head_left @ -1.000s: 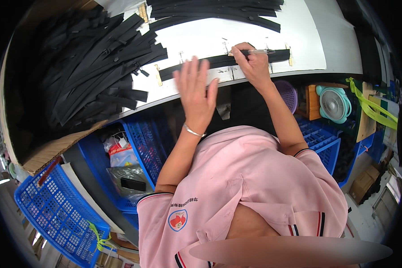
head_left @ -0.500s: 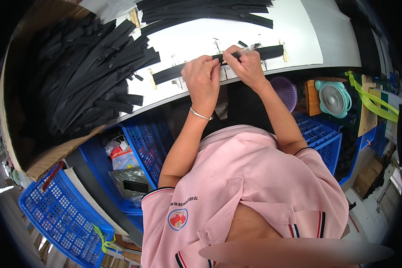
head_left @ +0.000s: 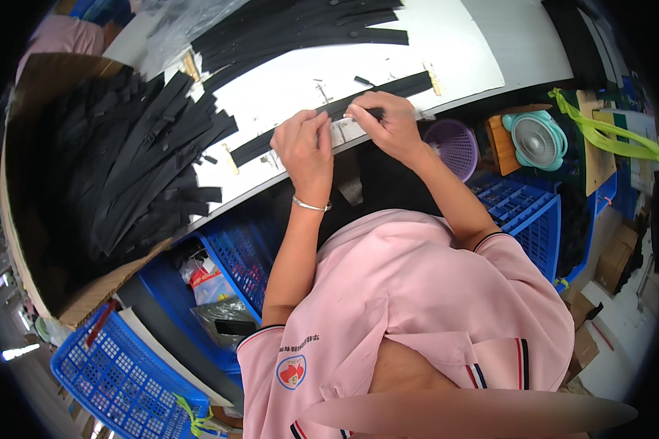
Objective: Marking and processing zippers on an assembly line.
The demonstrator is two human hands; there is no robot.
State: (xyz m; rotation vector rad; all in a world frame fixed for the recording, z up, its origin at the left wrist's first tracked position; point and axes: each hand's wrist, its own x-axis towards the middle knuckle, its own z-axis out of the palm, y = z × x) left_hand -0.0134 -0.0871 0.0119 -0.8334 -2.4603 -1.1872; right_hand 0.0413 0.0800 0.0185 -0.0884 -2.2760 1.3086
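Observation:
A long black zipper strip (head_left: 410, 85) lies across the white board (head_left: 461, 51) on the table in front of me. My left hand (head_left: 304, 146) is closed, its thumb and fingers pinching the strip near the middle. Just right of it, my right hand (head_left: 389, 128) is curled with thumb and forefinger together at the strip's near edge. A small dark object (head_left: 375, 113) shows within its fingers, too covered to name. Beyond the strip lies a small black piece (head_left: 362, 80). A tan tab (head_left: 233, 159) sits by the strip's left end and another tan tab (head_left: 435, 79) by its right end.
At left, a cardboard box (head_left: 99, 296) holds a heap of black zipper strips (head_left: 135, 157) spilling onto the board. More black strips (head_left: 293, 33) lie at the back. Below the table edge are a purple basket (head_left: 454, 150), a teal fan (head_left: 538, 139) and blue crates (head_left: 516, 208).
The whole view has shifted, so the table sits further left. My right hand has turned and curled more; the clear, metal-tipped piece seen beyond it earlier is out of sight.

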